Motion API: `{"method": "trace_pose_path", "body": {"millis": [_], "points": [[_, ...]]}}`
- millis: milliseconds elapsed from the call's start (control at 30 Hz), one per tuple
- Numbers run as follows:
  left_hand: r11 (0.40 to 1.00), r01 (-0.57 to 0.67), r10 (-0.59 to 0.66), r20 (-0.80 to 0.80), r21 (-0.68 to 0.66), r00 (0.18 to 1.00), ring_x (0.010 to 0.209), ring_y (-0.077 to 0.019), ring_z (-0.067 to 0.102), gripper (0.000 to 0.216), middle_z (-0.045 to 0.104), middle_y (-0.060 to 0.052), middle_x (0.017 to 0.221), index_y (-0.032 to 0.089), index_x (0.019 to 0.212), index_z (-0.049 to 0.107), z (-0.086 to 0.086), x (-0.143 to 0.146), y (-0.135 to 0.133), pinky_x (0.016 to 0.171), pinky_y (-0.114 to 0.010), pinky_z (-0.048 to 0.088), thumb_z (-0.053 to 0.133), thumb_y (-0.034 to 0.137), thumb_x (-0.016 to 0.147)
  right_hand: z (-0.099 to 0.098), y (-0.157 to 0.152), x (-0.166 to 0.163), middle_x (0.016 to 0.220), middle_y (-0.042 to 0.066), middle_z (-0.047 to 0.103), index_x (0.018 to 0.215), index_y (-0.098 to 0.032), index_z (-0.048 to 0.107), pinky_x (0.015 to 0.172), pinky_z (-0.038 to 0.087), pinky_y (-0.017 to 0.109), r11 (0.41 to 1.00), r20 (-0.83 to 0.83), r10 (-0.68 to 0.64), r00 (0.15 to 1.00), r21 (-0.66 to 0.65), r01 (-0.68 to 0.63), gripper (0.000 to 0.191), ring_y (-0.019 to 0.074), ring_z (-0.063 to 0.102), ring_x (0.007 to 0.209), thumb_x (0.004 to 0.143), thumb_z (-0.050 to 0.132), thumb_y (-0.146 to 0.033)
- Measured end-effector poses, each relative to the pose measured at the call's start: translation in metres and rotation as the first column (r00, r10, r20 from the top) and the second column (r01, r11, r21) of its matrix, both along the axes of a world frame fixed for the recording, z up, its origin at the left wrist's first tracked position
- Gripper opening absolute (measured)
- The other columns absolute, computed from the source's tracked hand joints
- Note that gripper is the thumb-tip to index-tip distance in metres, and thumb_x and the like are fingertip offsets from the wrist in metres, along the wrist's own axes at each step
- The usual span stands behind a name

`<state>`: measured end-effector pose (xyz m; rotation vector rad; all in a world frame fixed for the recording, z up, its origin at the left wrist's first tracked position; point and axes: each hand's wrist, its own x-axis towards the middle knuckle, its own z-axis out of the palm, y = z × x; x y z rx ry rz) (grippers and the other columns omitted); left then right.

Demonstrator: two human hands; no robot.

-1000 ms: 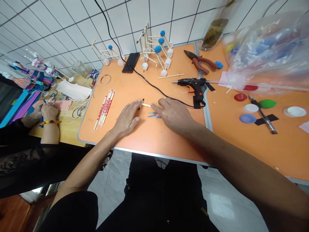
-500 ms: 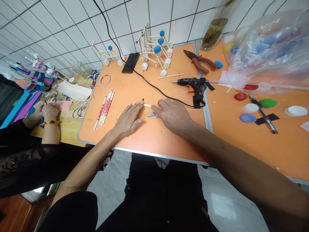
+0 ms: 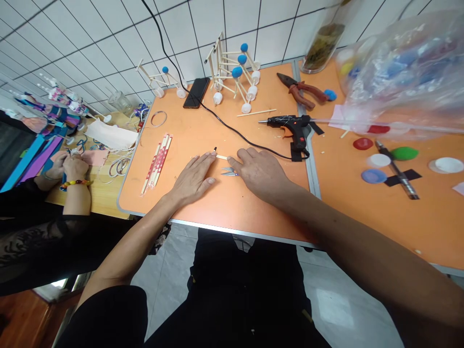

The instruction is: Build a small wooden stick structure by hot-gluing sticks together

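My left hand (image 3: 194,181) lies flat on the orange table, fingers stretched out, its fingertips at the left end of a short wooden stick (image 3: 222,157). A small black-tipped piece (image 3: 215,149) shows just beyond those fingertips. From the right, my right hand (image 3: 259,171) rests palm down with curled fingers, its fingertips pressed on the stick's other end. Small scissors (image 3: 229,171) poke out from beneath my right hand, blades to the left; their handles are hidden.
A glue gun (image 3: 290,126) with its black cord (image 3: 232,129), pliers (image 3: 302,92) and a phone (image 3: 196,93) lie behind. Stick frames with bottle caps (image 3: 232,72) stand by the wall. Packed sticks (image 3: 157,162) lie left. A co-worker's hands (image 3: 74,166) are at the adjoining table.
The view has shifted very slightly. Both hands, the stick and the scissors keep the same places.
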<state>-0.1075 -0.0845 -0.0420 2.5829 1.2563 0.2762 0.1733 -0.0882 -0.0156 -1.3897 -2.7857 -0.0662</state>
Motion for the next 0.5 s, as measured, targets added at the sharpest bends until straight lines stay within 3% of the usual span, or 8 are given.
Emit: {"method": "trace_pose_path", "body": {"millis": [500], "points": [[1.0, -0.019, 0.019, -0.006, -0.004, 1.0, 0.179, -0.0365, 0.038, 0.1, 0.042, -0.019, 0.19, 0.018, 0.186, 0.033, 0.0013, 0.0024, 0.0003, 0.148, -0.064, 0.029, 0.018, 0.086, 0.115, 0.0022, -0.0023, -0.0015, 0.13, 0.022, 0.073, 0.148, -0.011, 0.071, 0.076, 0.03, 0.043, 0.999, -0.016, -0.023, 1.0, -0.025, 0.022, 0.045, 0.0334, 0.061, 0.112, 0.116, 0.04, -0.007]]}}
